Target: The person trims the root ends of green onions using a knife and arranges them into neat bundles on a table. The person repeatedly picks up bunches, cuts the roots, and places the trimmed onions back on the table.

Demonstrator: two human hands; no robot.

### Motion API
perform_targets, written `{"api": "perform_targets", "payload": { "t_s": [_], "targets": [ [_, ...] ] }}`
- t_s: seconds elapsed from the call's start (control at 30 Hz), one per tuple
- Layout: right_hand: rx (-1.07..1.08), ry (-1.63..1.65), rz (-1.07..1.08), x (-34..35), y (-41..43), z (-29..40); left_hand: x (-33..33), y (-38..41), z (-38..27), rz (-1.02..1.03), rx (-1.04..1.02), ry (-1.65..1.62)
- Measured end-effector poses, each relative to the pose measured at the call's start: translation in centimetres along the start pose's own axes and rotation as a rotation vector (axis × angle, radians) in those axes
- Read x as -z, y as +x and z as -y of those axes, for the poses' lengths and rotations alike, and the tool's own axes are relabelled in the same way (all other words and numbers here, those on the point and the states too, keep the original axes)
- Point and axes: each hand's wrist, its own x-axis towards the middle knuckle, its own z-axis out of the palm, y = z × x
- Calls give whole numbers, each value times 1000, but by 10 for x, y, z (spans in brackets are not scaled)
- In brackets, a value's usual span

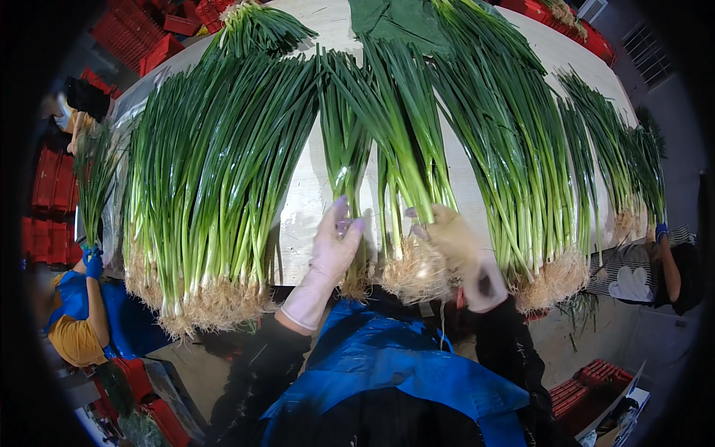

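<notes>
Long green onions with pale roots lie in rows across a whitish table [293, 218], roots towards me. My right hand [449, 237], in a pale glove and slightly blurred, is closed round the lower stalks of some green onions [410, 173] at the centre, just above their roots. My left hand [337, 240], gloved too, has its fingers apart beside a narrow bunch of green onions [343, 139]; whether it touches them is unclear. A wide pile of green onions [223, 167] lies to the left, another pile of green onions [519, 167] to the right.
A co-worker's blue-gloved hand [92, 262] holds a small bunch at the far left. Another co-worker's gloved hand [661, 232] is at the right edge. A green cloth [394, 22] lies at the table's far side. Red crates [53, 179] stand around the table.
</notes>
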Motion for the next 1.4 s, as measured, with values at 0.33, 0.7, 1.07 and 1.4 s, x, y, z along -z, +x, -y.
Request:
{"api": "perform_targets", "payload": {
  "t_s": [0.33, 0.7, 1.07, 1.4],
  "targets": [
    [446, -780, -380, -67, 28, -52, -21, 11, 21, 201, 573, -733],
    [445, -471, -375, -36, 24, -40, 29, 11, 0, 182, 492, -542],
    [349, -811, -399, -93, 42, -65, 21, 0, 32, -167, 225, 118],
    [225, -310, -207, -132, 56, -40, -4, 10, 20, -49, 328, -186]
  ]
}}
